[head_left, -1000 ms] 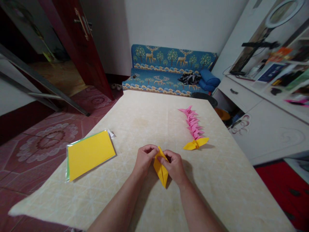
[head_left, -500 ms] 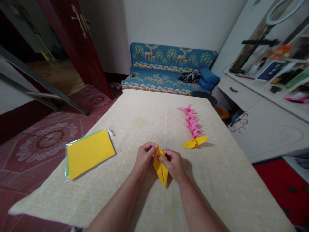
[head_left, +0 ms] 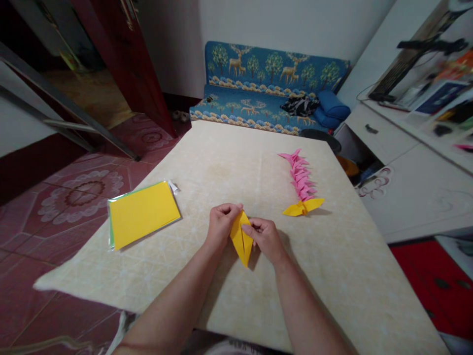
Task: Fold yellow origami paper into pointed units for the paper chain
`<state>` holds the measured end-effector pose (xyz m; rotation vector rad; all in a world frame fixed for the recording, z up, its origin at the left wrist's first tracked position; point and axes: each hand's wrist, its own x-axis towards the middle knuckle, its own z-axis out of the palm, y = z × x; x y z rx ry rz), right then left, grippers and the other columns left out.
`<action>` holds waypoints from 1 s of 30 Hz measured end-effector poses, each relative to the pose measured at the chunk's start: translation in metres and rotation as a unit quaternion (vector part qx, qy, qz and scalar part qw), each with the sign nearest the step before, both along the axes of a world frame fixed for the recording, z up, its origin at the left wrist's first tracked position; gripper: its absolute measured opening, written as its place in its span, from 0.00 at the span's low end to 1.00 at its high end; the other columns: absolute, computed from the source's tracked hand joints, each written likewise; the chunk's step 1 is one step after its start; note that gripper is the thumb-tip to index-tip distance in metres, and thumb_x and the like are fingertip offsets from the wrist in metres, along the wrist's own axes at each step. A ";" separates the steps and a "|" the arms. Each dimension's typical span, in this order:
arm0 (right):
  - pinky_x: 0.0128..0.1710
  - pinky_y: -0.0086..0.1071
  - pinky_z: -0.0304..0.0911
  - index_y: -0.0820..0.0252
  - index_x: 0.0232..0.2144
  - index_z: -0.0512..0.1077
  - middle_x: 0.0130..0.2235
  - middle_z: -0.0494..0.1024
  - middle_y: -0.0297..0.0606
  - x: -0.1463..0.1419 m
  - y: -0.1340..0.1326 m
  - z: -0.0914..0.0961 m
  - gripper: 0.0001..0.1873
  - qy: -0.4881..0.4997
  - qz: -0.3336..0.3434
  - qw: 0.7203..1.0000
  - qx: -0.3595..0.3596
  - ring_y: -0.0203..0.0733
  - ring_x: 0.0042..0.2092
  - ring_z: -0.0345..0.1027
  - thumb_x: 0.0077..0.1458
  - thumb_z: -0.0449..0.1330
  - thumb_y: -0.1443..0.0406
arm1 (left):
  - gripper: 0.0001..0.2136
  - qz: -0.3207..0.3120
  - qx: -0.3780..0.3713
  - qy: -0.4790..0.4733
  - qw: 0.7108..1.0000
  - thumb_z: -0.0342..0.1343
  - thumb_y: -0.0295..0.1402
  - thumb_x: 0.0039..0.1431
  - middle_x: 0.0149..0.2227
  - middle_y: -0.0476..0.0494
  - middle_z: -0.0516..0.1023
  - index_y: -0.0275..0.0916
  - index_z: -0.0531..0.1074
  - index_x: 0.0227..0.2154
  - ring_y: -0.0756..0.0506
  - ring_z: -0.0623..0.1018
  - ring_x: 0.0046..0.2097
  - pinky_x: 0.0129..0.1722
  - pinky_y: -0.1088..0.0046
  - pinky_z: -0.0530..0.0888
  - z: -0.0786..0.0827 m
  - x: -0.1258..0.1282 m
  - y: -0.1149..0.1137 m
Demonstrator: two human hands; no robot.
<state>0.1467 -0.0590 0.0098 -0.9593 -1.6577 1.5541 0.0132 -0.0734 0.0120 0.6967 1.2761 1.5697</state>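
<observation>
A folded yellow paper piece, long and pointed toward me, is held just above the cream table. My left hand pinches its upper left edge and my right hand pinches its upper right edge, fingers curled on the paper. To the right and farther away lies a chain of pink folded pieces with one yellow folded piece at its near end.
A clear packet of yellow sheets lies at the table's left edge. Beyond the table stands a blue patterned sofa. A white cabinet is on the right, and a dark red door on the left.
The view has tilted down slightly. Both hands have turned the yellow piece so it points more straight toward me, and the fingers have shifted along its top edges.
</observation>
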 end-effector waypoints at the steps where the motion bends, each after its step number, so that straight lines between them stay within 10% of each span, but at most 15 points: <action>1: 0.20 0.23 0.49 0.62 0.22 0.69 0.20 0.62 0.28 0.000 0.000 0.000 0.12 0.000 0.002 1.000 -0.001 0.30 0.22 0.54 0.49 0.60 0.59 | 0.15 0.014 0.002 -0.005 1.000 0.61 0.41 0.46 0.16 0.53 0.66 0.34 0.69 0.17 0.55 0.63 0.18 0.18 0.80 0.58 -0.001 -0.001 0.002; 7: 0.24 0.23 0.56 0.63 0.24 0.69 0.22 0.66 0.29 -0.001 0.004 -0.004 0.13 0.068 -0.109 0.991 -0.028 0.31 0.24 0.59 0.49 0.61 0.57 | 0.13 0.114 0.011 -0.013 0.993 0.62 0.40 0.44 0.19 0.52 0.69 0.34 0.71 0.21 0.55 0.67 0.21 0.20 0.80 0.62 -0.003 -0.010 0.011; 14: 0.30 0.28 0.64 0.64 0.29 0.73 0.27 0.74 0.34 0.011 0.019 -0.010 0.15 0.099 -0.251 0.963 0.000 0.36 0.29 0.68 0.45 0.64 0.57 | 0.13 0.065 0.000 0.011 0.998 0.65 0.38 0.41 0.21 0.47 0.75 0.32 0.75 0.26 0.53 0.71 0.21 0.21 0.80 0.65 0.001 -0.014 0.010; 25: 0.32 0.29 0.66 0.61 0.47 0.65 0.40 0.76 0.42 0.029 0.017 0.006 0.29 0.117 -0.087 0.988 -0.048 0.41 0.36 0.72 0.43 0.65 0.57 | 0.13 0.097 0.016 -0.051 0.994 0.65 0.34 0.41 0.22 0.48 0.76 0.33 0.72 0.27 0.52 0.74 0.23 0.27 0.77 0.71 -0.003 -0.016 0.009; 30: 0.16 0.21 0.53 0.64 0.41 0.68 0.23 0.74 0.32 0.027 0.017 -0.001 0.24 0.033 -0.183 0.982 -0.044 0.30 0.18 0.61 0.42 0.64 0.59 | 0.12 0.077 0.014 -0.029 0.997 0.64 0.34 0.41 0.21 0.49 0.74 0.34 0.70 0.28 0.51 0.74 0.23 0.27 0.75 0.71 -0.004 -0.013 0.007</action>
